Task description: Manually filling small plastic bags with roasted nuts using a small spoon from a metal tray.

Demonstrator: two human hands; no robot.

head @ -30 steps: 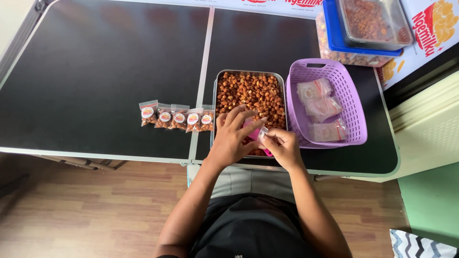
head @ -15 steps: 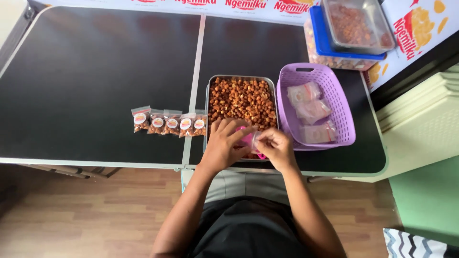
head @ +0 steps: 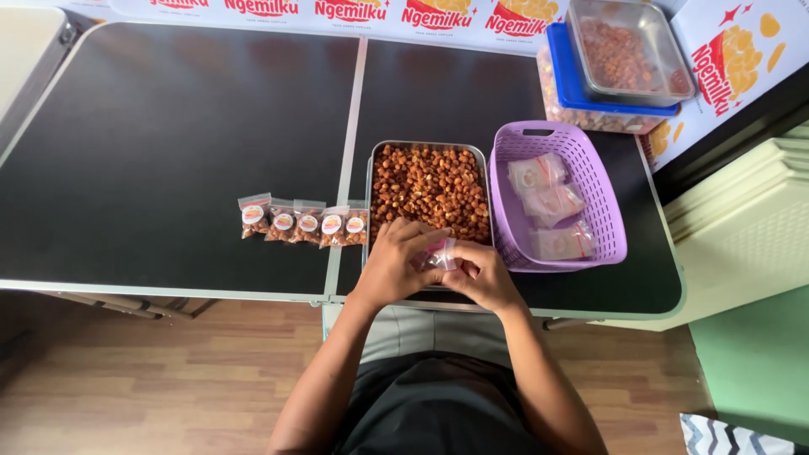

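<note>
Five small filled packets [head: 306, 222] in a row, one metal tray of nuts [head: 430, 181], one purple basket [head: 602, 215] holding three clear bags [head: 552, 205], two stacked lidded containers [head: 615, 72]

Both hands hide most of the small bag [head: 440, 253].

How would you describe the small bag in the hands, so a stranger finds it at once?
On the black table, find the metal tray of brown snacks. At its near edge, both hands pinch a small clear bag; unlike the row of filled bags, it is held.
</note>
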